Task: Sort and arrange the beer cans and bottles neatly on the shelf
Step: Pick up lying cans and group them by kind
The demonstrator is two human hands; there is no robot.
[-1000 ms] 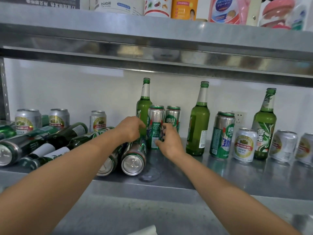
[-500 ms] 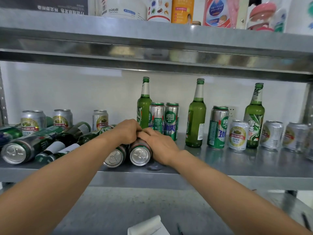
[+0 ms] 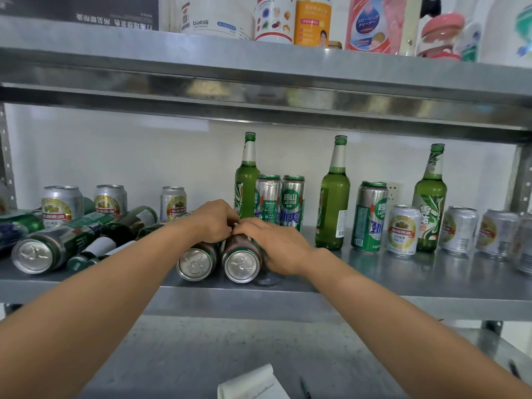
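Two green cans lie on their sides on the metal shelf (image 3: 388,283), ends toward me. My left hand (image 3: 214,221) curls over the left lying can (image 3: 195,263); my right hand (image 3: 276,244) wraps the right lying can (image 3: 241,264). The two hands touch above the cans. Behind them a green bottle (image 3: 247,180) and two tall green cans (image 3: 280,201) stand upright. Further right stand two more green bottles (image 3: 334,203), a tall green can (image 3: 370,217) and several short silver cans (image 3: 403,230).
At the left lies a heap of toppled cans (image 3: 49,246) and dark bottles (image 3: 126,226), with three short silver cans (image 3: 62,205) upright behind. The upper shelf (image 3: 259,70) hangs low overhead with household goods. A white paper (image 3: 250,384) lies on the surface below.
My right hand left the upright tall can and came down onto the right lying can. My left hand dropped onto the left lying can, and the hands met.
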